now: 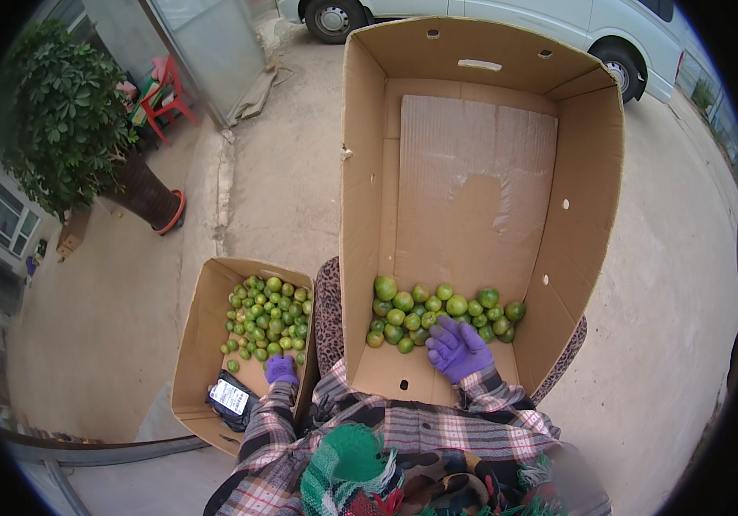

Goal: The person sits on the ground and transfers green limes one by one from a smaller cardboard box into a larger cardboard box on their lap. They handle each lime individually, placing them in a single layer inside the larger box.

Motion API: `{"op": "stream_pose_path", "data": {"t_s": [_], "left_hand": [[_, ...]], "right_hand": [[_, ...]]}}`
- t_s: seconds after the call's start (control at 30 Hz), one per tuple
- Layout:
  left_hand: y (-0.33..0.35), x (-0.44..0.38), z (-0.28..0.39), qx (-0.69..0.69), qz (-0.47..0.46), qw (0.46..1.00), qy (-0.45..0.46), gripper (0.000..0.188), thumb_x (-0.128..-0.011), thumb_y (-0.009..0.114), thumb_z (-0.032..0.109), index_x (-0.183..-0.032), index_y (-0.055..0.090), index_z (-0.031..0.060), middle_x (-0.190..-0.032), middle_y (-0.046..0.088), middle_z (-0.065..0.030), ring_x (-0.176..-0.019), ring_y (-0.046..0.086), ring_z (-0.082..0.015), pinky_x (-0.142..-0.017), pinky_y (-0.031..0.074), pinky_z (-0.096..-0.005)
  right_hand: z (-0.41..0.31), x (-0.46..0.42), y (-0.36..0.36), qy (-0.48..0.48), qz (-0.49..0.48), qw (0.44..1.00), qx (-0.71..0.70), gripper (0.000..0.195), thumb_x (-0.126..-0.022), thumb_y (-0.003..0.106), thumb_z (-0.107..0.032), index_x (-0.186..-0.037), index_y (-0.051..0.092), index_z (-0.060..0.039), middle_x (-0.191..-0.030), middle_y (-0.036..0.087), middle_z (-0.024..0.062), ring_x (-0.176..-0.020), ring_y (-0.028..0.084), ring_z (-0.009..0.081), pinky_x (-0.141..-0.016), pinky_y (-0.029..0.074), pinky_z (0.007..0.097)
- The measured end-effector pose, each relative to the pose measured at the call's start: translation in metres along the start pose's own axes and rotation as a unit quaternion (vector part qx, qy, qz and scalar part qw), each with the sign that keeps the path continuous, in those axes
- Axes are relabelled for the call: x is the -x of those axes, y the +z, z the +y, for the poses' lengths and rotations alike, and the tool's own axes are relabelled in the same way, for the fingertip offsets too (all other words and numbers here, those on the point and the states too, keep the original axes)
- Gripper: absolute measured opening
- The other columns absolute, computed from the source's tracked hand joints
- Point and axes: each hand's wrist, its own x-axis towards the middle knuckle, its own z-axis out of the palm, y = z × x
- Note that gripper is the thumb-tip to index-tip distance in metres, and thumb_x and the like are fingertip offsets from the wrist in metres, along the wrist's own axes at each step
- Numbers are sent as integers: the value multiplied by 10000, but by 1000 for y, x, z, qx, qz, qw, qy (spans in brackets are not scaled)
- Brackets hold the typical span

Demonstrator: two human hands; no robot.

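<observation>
A large open cardboard box (472, 374) stands before me, with green citrus-like fruits (456, 304) gathered at its near end. My right hand (458, 348), in a purple glove, is over the near edge of these fruits, palm up, fingers apart and slightly curled, with nothing seen in it. To the left, a smaller cardboard box (198, 361) holds more green fruits (272, 309). My left hand (281, 369), gloved in purple too, reaches into that box at the near edge of the fruits. Its fingers are curled and partly hidden, so whether it holds a fruit is unclear.
In the small box, a black plastic package (233, 400) with a printed label lies nearest me. Leopard-print fabric (329, 309) shows beneath the large box. Further off are a potted plant (143, 190), a red plastic chair (166, 100) and a white van (430, 16).
</observation>
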Motion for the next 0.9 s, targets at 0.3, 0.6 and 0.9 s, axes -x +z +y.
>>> {"op": "stream_pose_path", "data": {"t_s": [0.3, 0.6, 0.9], "left_hand": [[-18, -1, -2, 409, 27, 906, -106, 472, -781, 754, 203, -1220, 621, 92, -1141, 649, -184, -1029, 653, -268, -893, 518, -373], [-297, 97, 130, 400, 418, 769, 271, 447, -837, 753, 58, -1242, 569, 13, -1100, 632, -145, -979, 638, -269, -870, 518, -372], [-271, 118, 219, 359, 126, 690, 616, 517, -824, 705, 104, -1312, 541, 53, -1219, 603, -178, -1105, 606, -378, -942, 511, -432]], "right_hand": [[3, 0, -2, 27, 52, 997, 46, 482, -1034, 475, -331, -1413, 466, -33, -1261, 642, 187, -1142, 625, 373, -968, 512, 489], [3, -1, 8, 44, 57, 986, 153, 522, -983, 586, -316, -1400, 467, -26, -1242, 643, 190, -1106, 648, 336, -915, 552, 431], [11, 5, 20, 99, -1, 952, 290, 519, -964, 614, -345, -1361, 516, -24, -1168, 662, 124, -951, 690, 222, -792, 583, 333]]}}
